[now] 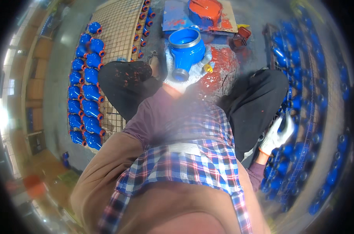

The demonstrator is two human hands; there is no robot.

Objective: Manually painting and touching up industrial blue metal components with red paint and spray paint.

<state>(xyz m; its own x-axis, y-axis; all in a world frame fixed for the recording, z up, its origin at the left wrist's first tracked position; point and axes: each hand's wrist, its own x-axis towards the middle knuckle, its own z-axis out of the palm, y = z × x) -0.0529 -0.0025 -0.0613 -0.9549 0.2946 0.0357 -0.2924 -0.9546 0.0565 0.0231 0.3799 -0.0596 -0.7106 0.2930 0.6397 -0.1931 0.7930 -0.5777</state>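
Note:
A blue cast pipe fitting (188,54) with a wide round mouth, a bare metal rim and a narrower spout stands tilted in front of me. My left hand (179,82), in a white glove, is closed around its underside; the fitting hides most of the fingers. Beside the fitting is a small yellow piece (208,68), its kind unclear. Out to the right, my gloved right hand (279,134) holds nothing, thumb and fingers apart, near the rack of blue fittings (296,103).
A tub of red paint (210,13) stands on a paint-stained board (176,18) ahead. Red paint covers the surface (221,66) between my knees. Blue fittings with red ends (92,93) line a mesh rack (116,29) at left. A small red container (243,33) sits right of the board.

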